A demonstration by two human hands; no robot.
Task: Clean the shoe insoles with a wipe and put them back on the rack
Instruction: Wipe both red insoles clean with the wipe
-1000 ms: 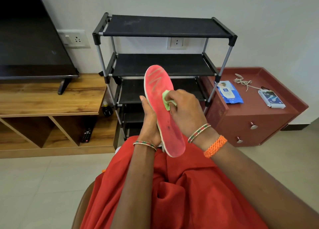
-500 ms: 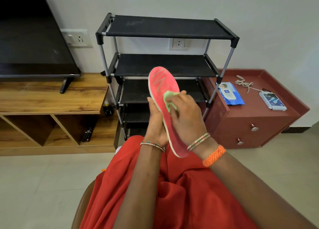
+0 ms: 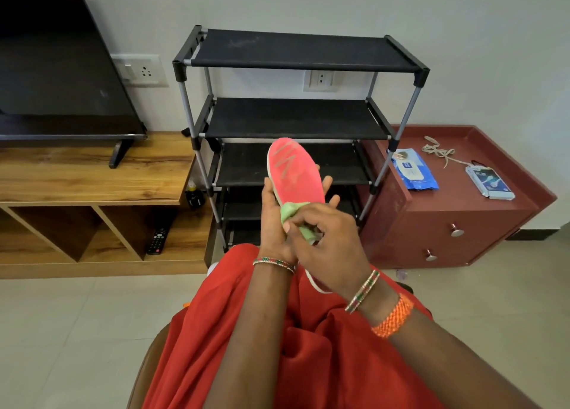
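Observation:
A pink insole [image 3: 294, 174] with grey streaks near its toe stands upright over my lap, in front of the black shoe rack [image 3: 296, 118]. My left hand [image 3: 273, 220] grips it from behind, with fingertips showing past its right edge. My right hand [image 3: 330, 242] pinches a crumpled green wipe [image 3: 296, 219] and presses it on the insole's middle. The insole's heel end is hidden behind my right hand. The rack's visible shelves hold nothing.
A dark red drawer cabinet [image 3: 456, 220] stands right of the rack, carrying a blue wipes pack [image 3: 413, 169], a small packet [image 3: 490, 183] and a cord [image 3: 438, 154]. At the left a wooden TV unit [image 3: 92, 177] holds a television [image 3: 55, 69] and a remote [image 3: 158, 239].
My right hand has slid the wipe down the insole from near the toe area to its middle. The insole now stands more upright, facing me.

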